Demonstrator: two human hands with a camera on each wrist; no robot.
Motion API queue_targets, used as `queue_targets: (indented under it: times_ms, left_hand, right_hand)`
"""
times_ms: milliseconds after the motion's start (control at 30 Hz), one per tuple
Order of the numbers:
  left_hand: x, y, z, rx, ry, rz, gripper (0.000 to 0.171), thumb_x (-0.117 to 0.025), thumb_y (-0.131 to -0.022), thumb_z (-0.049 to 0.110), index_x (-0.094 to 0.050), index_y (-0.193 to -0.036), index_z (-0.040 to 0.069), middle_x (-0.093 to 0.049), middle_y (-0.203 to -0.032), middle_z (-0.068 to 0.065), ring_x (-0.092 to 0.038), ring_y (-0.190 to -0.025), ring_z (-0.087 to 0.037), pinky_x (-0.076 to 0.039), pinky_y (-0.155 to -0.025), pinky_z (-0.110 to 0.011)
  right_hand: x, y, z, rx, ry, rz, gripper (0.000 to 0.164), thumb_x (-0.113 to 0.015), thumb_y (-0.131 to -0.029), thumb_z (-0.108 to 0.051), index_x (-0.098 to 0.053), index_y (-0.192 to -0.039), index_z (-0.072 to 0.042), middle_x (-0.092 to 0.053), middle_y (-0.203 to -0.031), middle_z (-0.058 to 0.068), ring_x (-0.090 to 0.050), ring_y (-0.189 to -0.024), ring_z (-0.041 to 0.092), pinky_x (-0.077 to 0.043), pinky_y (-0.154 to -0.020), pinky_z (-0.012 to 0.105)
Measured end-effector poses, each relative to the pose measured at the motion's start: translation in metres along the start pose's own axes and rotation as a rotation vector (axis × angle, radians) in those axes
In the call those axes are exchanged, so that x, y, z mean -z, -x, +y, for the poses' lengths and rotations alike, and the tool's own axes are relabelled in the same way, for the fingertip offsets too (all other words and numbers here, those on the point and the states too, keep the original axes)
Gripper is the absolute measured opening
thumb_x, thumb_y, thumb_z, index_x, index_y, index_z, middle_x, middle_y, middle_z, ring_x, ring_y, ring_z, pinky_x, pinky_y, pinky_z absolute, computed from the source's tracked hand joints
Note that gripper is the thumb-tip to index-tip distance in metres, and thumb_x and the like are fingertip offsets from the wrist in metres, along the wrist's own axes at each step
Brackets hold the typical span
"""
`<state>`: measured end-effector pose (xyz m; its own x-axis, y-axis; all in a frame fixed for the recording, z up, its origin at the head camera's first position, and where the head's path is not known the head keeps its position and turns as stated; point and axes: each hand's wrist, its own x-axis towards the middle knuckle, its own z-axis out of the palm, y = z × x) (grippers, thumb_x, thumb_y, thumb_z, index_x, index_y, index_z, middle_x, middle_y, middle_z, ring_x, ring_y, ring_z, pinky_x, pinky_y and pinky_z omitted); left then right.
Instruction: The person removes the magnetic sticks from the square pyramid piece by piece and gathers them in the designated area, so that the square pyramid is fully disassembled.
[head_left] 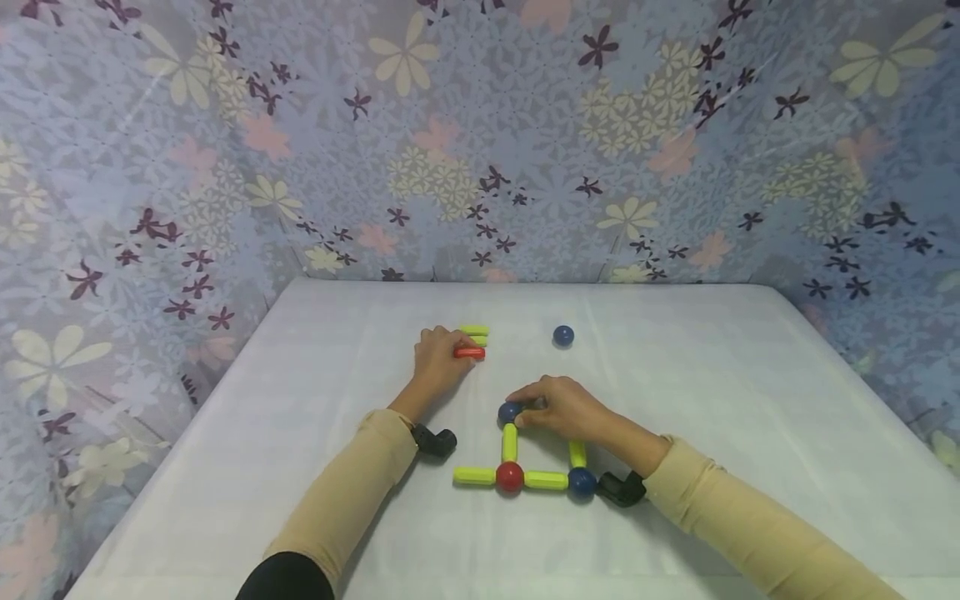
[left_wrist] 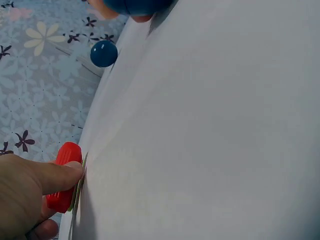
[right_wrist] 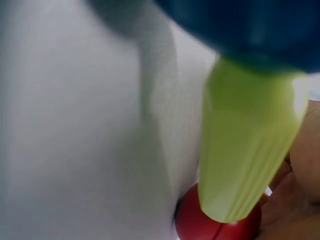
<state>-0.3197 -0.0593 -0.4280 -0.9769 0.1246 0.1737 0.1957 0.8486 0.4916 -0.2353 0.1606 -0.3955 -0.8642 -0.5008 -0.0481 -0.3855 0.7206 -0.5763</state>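
Observation:
My left hand (head_left: 438, 360) pinches a short red rod (head_left: 470, 353) between thumb and fingers, seen close up in the left wrist view (left_wrist: 64, 175). Two lime-yellow rods (head_left: 475, 331) lie just beyond it, partly covered by that hand. My right hand (head_left: 562, 406) grips a blue ball (head_left: 509, 413) at the far left corner of a ball-and-rod frame. From that ball a yellow rod (head_left: 510, 443) runs to a red ball (head_left: 510, 477). Another yellow rod (head_left: 546, 481) joins the red ball to a second blue ball (head_left: 582, 483). The frame's far right corner is hidden under my right hand.
One loose blue ball (head_left: 563, 336) sits toward the back of the white table (head_left: 675, 350). A yellow rod (head_left: 474, 476) sticks out left from the red ball. Black wrist cameras (head_left: 433, 442) hang under both forearms, the right one close to the near blue ball.

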Motion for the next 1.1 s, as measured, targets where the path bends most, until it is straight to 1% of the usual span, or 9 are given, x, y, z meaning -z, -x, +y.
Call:
queue_targets:
  times_ms: [100,267,400,500,600,700,833,967,1100]
  left_hand:
    - [-0.002,-0.005,0.004,0.001,-0.029,0.013,0.023,-0.072,-0.080,0.025,-0.068,-0.103,0.021,-0.057,-0.102,-0.008,-0.046,-0.102,-0.027,-0.036,-0.088,-0.042]
    - [-0.003,-0.009,0.008,0.012,-0.019,0.018,0.024,-0.073,-0.080,0.022,-0.067,-0.103,0.019,-0.056,-0.104,-0.010,-0.045,-0.104,-0.028,-0.035,-0.089,-0.043]
    - [-0.002,-0.010,0.011,0.018,-0.013,0.014,0.025,-0.073,-0.079,0.021,-0.067,-0.104,0.019,-0.056,-0.106,-0.010,-0.044,-0.105,-0.029,-0.034,-0.090,-0.043]
    - [-0.002,-0.010,0.011,0.022,-0.013,0.010,0.026,-0.073,-0.079,0.021,-0.067,-0.105,0.019,-0.056,-0.107,-0.010,-0.044,-0.106,-0.029,-0.034,-0.090,-0.043]
    - [-0.001,-0.010,0.012,0.021,-0.007,0.008,0.026,-0.072,-0.080,0.021,-0.067,-0.105,0.018,-0.056,-0.106,-0.011,-0.044,-0.107,-0.030,-0.034,-0.090,-0.043]
    - [-0.001,-0.010,0.012,0.015,0.002,0.014,0.026,-0.072,-0.080,0.021,-0.067,-0.105,0.018,-0.056,-0.104,-0.011,-0.043,-0.106,-0.030,-0.034,-0.090,-0.043]
    - [-0.002,-0.011,0.012,0.019,0.003,0.015,0.026,-0.072,-0.080,0.021,-0.067,-0.105,0.018,-0.056,-0.104,-0.010,-0.043,-0.105,-0.029,-0.034,-0.090,-0.043]
    - [-0.003,-0.011,0.011,0.035,-0.005,0.007,0.026,-0.072,-0.080,0.022,-0.067,-0.105,0.019,-0.055,-0.105,-0.009,-0.043,-0.105,-0.028,-0.034,-0.090,-0.042]
    - [-0.004,-0.010,0.011,0.047,-0.009,0.005,0.025,-0.072,-0.080,0.022,-0.066,-0.105,0.019,-0.055,-0.105,-0.009,-0.043,-0.105,-0.028,-0.034,-0.090,-0.043]
  right_hand:
    - [0.000,0.000,-0.001,0.000,0.000,0.002,0.033,-0.072,-0.081,-0.028,-0.069,-0.114,-0.025,-0.069,-0.103,-0.009,-0.048,-0.083,0.010,-0.039,-0.072,0.026]
    - [0.000,-0.001,0.000,0.006,-0.007,-0.005,0.033,-0.072,-0.081,-0.028,-0.069,-0.114,-0.025,-0.068,-0.102,-0.010,-0.048,-0.084,0.010,-0.039,-0.072,0.026]
    - [0.002,-0.001,0.001,0.020,0.014,-0.016,0.034,-0.073,-0.081,-0.029,-0.069,-0.115,-0.025,-0.069,-0.102,-0.010,-0.048,-0.084,0.011,-0.039,-0.070,0.025]
    - [0.005,0.002,-0.001,0.023,0.051,0.015,0.037,-0.073,-0.080,-0.031,-0.068,-0.116,-0.023,-0.070,-0.106,-0.009,-0.049,-0.086,0.012,-0.039,-0.070,0.025]
    - [0.007,0.013,-0.007,-0.002,0.052,0.084,0.039,-0.073,-0.079,-0.034,-0.068,-0.116,-0.021,-0.070,-0.110,-0.007,-0.050,-0.089,0.015,-0.038,-0.070,0.025]
    - [0.003,0.033,-0.016,-0.032,0.029,0.151,0.040,-0.074,-0.078,-0.036,-0.068,-0.115,-0.021,-0.070,-0.108,-0.006,-0.050,-0.088,0.015,-0.039,-0.069,0.026]
    - [-0.008,0.060,-0.028,-0.021,0.032,0.203,0.038,-0.076,-0.076,-0.035,-0.069,-0.112,-0.022,-0.070,-0.104,-0.010,-0.050,-0.089,0.012,-0.040,-0.072,0.025]
    - [-0.018,0.076,-0.035,0.010,0.061,0.225,0.038,-0.078,-0.073,-0.034,-0.071,-0.108,-0.022,-0.071,-0.100,-0.013,-0.051,-0.092,0.010,-0.043,-0.077,0.028]
    - [-0.026,0.081,-0.039,0.045,0.071,0.213,0.040,-0.079,-0.071,-0.036,-0.071,-0.107,-0.023,-0.071,-0.099,-0.014,-0.050,-0.091,0.005,-0.044,-0.079,0.027]
